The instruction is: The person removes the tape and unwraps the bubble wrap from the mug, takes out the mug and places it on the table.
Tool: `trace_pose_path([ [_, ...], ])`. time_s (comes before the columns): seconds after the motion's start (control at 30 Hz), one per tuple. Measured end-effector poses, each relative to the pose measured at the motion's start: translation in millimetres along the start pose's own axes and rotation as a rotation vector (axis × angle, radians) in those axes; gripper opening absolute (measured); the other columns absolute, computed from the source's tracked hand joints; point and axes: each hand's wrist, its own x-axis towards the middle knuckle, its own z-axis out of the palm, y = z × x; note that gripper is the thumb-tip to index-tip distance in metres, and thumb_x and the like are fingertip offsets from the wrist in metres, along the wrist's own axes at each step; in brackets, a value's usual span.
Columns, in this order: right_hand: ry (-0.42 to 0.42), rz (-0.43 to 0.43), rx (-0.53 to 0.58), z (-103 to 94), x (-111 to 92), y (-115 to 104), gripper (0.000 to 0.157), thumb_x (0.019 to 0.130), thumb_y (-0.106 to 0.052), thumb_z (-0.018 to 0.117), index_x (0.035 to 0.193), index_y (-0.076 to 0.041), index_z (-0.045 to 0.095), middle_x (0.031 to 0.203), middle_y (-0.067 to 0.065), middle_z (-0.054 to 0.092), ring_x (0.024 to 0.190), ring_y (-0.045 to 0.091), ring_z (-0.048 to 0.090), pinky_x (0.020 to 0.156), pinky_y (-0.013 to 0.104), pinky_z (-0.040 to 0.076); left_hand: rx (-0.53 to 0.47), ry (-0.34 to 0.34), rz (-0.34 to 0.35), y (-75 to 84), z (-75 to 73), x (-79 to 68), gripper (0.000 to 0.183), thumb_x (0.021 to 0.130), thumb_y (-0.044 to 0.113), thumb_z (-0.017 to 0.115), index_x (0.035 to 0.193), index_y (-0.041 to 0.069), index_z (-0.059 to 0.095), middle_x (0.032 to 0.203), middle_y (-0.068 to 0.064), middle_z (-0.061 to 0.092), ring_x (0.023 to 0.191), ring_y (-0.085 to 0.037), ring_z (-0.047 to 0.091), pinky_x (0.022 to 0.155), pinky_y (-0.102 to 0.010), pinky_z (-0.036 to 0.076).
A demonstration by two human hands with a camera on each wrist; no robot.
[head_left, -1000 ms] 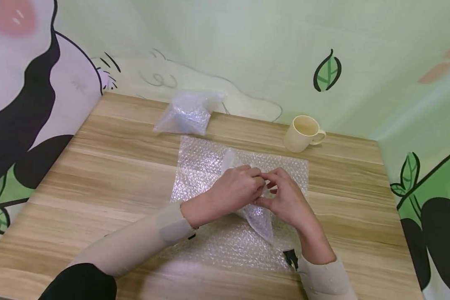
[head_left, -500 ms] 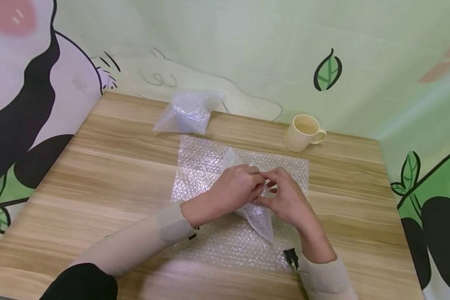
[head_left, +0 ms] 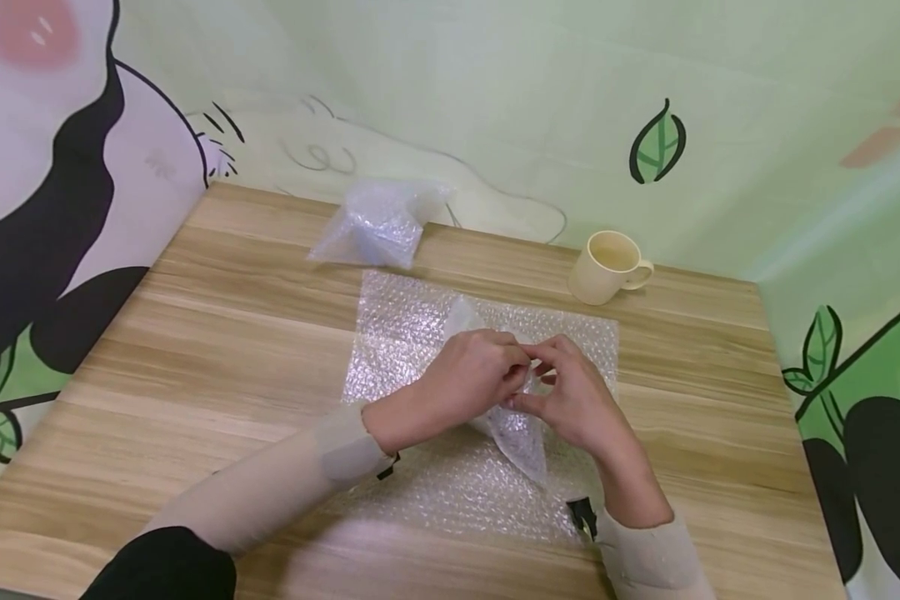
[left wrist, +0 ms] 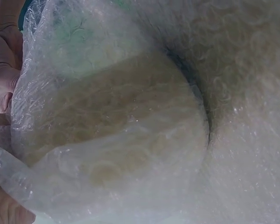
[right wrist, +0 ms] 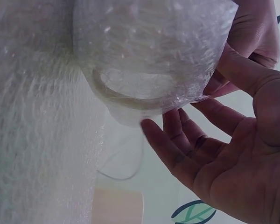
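A bubble wrap sheet (head_left: 397,325) lies on the table, and its folded part (head_left: 521,442) rises under both hands. Through the film in the left wrist view shows a rounded beige thing (left wrist: 130,102), wrapped and blurred; in the right wrist view it has a curved rim (right wrist: 130,99). The left hand (head_left: 476,375), fingers curled, pinches the gathered film at the top. Meeting it from the right, the right hand (head_left: 581,400) pinches the film between thumb and index finger, its other fingers (right wrist: 163,144) spread beside the bundle. The hands hide much of the bundle.
A cream mug (head_left: 600,271) stands upright at the back right, its handle to the right. Further left, against the back wall, sits another bubble-wrapped bundle (head_left: 382,229). The wooden table (head_left: 240,358) is bordered by printed walls at the back and sides.
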Motion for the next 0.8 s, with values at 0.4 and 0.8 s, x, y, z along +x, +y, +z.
trace_pose_path([
  [0.4, 0.008, 0.023, -0.017, 0.6, -0.1, -1.5, 0.058, 0.075, -0.021, 0.094, 0.126, -0.008, 0.071, 0.124, 0.008, 0.063, 0.120, 0.038, 0.063, 0.102, 0.054, 0.052, 0.014, -0.019, -0.017, 0.5, -1.6, -0.3, 0.012, 0.091, 0.008, 0.070, 0.090, 0.014, 0.080, 0.083, 0.004, 0.075, 0.066, -0.006, 0.059, 0.059, -0.017, 0.048],
  [0.8, 0.020, 0.028, -0.049, 0.4, -0.4, -2.6, 0.057, 0.074, -0.022, 0.095, 0.125, -0.008, 0.073, 0.124, 0.010, 0.064, 0.118, 0.037, 0.063, 0.099, 0.054, 0.053, 0.028, 0.043, -0.054, 2.9, 3.6, -2.7, 0.016, 0.093, 0.012, 0.070, 0.104, 0.013, 0.082, 0.083, 0.004, 0.075, 0.068, -0.008, 0.062, 0.061, -0.018, 0.052],
])
